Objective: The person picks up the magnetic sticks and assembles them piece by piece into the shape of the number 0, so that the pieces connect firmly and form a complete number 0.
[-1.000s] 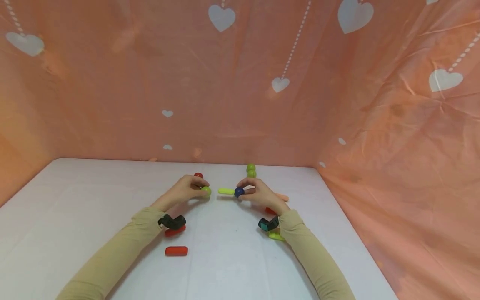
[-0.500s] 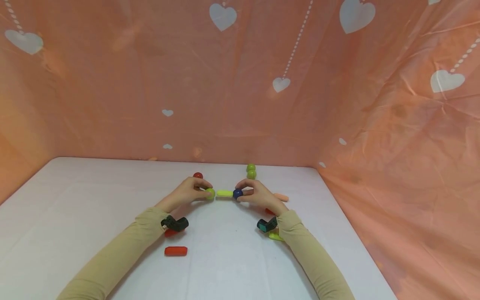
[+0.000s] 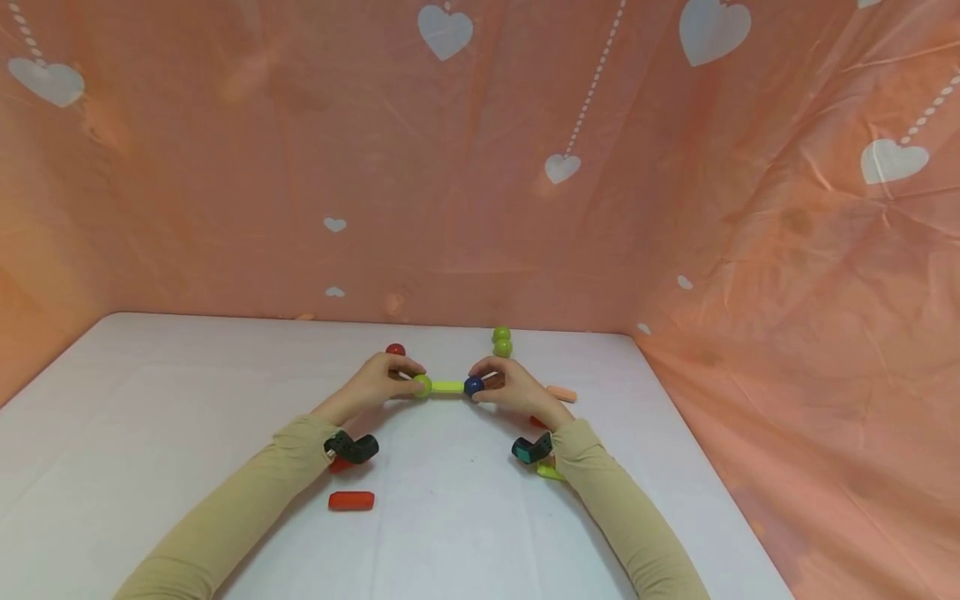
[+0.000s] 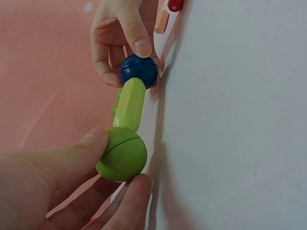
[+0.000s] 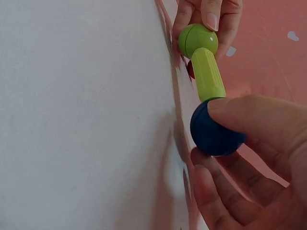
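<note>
My left hand (image 3: 375,382) pinches a green ball (image 4: 125,155) between thumb and fingers. Opposite it, my right hand (image 3: 517,390) grips a dark blue ball (image 5: 216,128) the same way. A ribbed yellow-green rod (image 4: 130,103) spans the two balls, its ends meeting both of them in each wrist view. Ball, rod and ball form one straight piece, held level above the white table in the head view.
Behind my left hand sits a red ball (image 3: 395,350); two green balls (image 3: 502,342) stand at the back. Red rods (image 3: 351,501) lie near my left forearm. By my right arm are an orange rod (image 3: 562,393), another red rod (image 3: 537,422) and a yellow-green rod (image 3: 550,472).
My left hand has moved right with the green ball, and my right hand slightly left. The gap between the green ball and the rod's free end has closed.
</note>
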Tool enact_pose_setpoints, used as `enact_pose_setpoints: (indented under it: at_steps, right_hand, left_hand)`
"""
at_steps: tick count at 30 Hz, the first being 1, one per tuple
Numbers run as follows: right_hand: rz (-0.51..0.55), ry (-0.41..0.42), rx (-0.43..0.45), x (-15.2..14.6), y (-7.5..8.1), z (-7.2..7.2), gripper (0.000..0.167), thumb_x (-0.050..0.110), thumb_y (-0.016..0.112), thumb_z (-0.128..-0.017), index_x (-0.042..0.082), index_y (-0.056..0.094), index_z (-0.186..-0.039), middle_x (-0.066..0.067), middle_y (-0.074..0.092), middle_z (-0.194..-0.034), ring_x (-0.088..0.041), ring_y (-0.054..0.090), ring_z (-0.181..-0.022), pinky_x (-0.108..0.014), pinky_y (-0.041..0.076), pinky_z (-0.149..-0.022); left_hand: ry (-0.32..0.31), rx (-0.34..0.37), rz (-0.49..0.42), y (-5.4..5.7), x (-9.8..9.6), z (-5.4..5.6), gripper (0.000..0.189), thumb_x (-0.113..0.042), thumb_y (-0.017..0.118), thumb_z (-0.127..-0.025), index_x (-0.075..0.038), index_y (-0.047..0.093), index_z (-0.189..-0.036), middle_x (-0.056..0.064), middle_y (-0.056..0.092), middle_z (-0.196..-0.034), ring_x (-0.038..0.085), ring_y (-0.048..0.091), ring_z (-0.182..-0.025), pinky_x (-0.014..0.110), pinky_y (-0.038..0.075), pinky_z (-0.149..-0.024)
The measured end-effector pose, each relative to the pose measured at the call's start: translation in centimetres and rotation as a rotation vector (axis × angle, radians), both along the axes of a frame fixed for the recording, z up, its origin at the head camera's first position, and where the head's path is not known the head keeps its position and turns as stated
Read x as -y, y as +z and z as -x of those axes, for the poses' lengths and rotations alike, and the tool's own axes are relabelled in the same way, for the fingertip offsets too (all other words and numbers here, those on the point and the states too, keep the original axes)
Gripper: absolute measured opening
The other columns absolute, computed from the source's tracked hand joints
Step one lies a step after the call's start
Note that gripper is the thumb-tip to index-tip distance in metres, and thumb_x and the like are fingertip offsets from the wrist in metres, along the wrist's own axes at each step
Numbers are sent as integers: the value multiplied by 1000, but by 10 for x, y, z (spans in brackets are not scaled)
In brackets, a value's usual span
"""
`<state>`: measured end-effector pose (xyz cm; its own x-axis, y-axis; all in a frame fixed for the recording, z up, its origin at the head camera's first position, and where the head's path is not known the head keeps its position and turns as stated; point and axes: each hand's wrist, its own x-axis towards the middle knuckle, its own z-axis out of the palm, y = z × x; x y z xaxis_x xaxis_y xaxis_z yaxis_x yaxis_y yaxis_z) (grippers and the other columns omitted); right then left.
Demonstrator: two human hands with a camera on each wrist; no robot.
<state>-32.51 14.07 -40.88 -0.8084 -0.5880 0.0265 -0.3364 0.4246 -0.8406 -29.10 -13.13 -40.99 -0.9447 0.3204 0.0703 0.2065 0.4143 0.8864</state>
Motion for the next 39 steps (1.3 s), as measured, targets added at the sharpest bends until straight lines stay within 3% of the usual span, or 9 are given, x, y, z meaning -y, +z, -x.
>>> enact_pose_setpoints:
  at_steps: [9,15,22,25,30,34,39]
  right_hand:
    - [-34,21,-60,1,-1,0,33,1,72,-83,2,62,-114,-11,61,-113,-23,61,-99,-31,52,-87]
    - [-44,15,-48,-2,-3,3,35,4,73,-84,2,61,-117,-12,60,-115,-25,60,-101,-33,51,-87]
    - [-47,48,-30,3,28,-22,36,-2,67,-86,-9,56,-120,-23,57,-118,-37,56,-107,-36,50,-91]
    - [-49,47,-27,4,28,-23,36,-2,67,-87,-9,56,-120,-23,57,-118,-37,56,-107,-35,50,-91]
    - [-49,50,-46,3,17,-13,36,-3,68,-85,-8,56,-119,-24,58,-118,-37,57,-106,-38,50,-90]
    - [-44,29,-52,1,2,-2,36,-1,70,-85,-5,58,-119,-20,59,-117,-35,58,-104,-39,50,-89]
    - [-36,13,-36,0,-2,1,36,4,73,-84,1,61,-118,-14,60,-116,-28,59,-103,-37,50,-89]
  left_hand:
    - [20,-20,60,-3,0,0,35,-17,76,-84,1,67,-113,10,67,-107,24,63,-98,35,53,-82]
    - [3,-67,14,9,9,-5,39,-12,75,-83,3,63,-117,18,64,-112,25,64,-94,38,55,-76]
    - [16,-175,38,23,32,-6,39,-15,77,-82,-4,65,-116,17,65,-111,24,62,-95,35,54,-76]
    - [22,-179,52,25,45,-8,40,-17,77,-82,-3,65,-117,15,66,-110,26,62,-97,35,53,-78]
    - [-47,-185,95,26,65,-17,40,-13,77,-82,3,64,-116,16,66,-107,27,63,-94,36,53,-81]
    - [-145,-109,151,25,74,-32,47,-19,79,-80,3,63,-117,14,65,-105,23,64,-91,33,54,-81]
    - [-241,-29,238,18,81,-51,49,-25,80,-79,-1,63,-117,7,64,-100,20,61,-88,29,53,-79]
